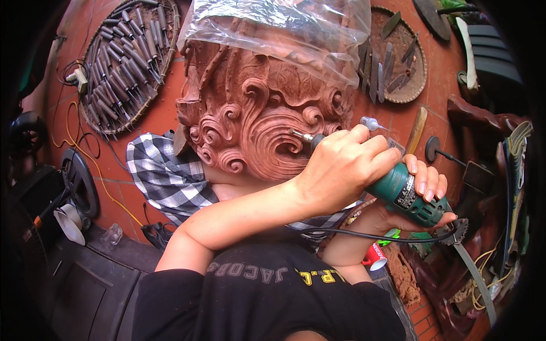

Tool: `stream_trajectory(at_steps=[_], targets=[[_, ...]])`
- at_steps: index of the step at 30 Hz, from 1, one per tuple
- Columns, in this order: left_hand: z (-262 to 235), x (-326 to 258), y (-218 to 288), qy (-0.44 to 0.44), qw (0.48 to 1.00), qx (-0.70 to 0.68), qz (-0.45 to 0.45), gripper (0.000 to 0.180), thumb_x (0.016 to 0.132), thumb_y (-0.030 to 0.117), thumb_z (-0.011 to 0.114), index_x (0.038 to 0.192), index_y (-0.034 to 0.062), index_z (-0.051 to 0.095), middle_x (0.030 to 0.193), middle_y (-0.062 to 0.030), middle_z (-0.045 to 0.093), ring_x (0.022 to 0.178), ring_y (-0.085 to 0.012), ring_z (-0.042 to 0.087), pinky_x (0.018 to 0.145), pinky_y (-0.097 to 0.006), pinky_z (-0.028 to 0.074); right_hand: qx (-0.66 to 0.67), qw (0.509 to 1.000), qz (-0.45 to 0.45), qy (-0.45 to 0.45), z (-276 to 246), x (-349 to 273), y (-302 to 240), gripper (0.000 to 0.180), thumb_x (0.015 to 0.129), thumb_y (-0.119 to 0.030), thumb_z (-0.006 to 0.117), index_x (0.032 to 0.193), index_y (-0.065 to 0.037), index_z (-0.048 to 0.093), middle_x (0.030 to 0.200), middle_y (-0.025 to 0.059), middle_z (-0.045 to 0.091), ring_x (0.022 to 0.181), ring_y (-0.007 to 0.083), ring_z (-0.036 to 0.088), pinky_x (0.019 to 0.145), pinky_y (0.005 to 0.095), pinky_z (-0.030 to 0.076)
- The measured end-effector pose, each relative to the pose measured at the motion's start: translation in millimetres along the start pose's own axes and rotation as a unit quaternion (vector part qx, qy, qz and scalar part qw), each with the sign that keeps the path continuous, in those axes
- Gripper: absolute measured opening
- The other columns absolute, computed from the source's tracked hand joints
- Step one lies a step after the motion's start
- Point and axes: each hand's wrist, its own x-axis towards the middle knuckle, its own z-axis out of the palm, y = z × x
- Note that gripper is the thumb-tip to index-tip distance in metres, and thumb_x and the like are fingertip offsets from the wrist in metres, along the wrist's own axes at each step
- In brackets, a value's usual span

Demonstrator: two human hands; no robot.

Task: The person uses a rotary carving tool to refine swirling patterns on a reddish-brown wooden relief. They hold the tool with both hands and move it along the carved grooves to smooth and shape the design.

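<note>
My left hand [347, 165] is closed around the front end of a green electric die grinder [401, 193], its forearm crossing in front of my chest. My right hand [427, 181] wraps the rear of the same tool, fingers over the top and thumb below. The thin metal bit [297, 134] points left at a reddish-brown wood carving [267, 128] with deep swirls and curls. Its tip is at the large central swirl; whether it touches the wood I cannot tell. Clear plastic sheeting [273, 28] covers the carving's far part. The grinder's black cord [369, 235] runs below my right hand.
Chisels fill a round basket [169, 65] at far left; another basket [420, 79] at far right holds flat blades. A small bottle [371, 123] lies near the carving. Checked cloth [165, 176] is beside it. A red cup [375, 257] and dark wood pieces [483, 116] lie right.
</note>
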Motion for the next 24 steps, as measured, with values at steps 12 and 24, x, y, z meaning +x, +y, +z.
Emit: stream_trajectory(at_steps=[12,24], targets=[[7.7,0.2,12.0,-0.003,1.0,-0.029,0.01,0.031,0.075,0.018,0.069,0.105,0.011,0.069,0.085,-0.0014,0.062,0.079,-0.0219,0.062,0.066,-0.035,0.053,-0.002,1.0,-0.023,0.016,3.9,-6.9,-15.7,0.049,0.093,-0.063,0.066,0.093,-0.014,0.058,0.081,0.0004,0.062,0.081,0.0166,0.06,0.091,0.0399,0.041],[24.0,-2.2,20.7,-0.014,0.999,-0.034,0.021,0.028,0.078,0.021,0.067,0.104,0.0111,0.069,0.082,-0.0001,0.058,0.079,-0.0193,0.06,0.065,-0.032,0.051,-0.022,0.998,-0.049,0.042,1.3,-14.7,-33.0,0.045,0.092,-0.059,0.069,0.089,-0.016,0.055,0.077,-0.0016,0.06,0.077,0.0149,0.06,0.089,0.0386,0.042]])
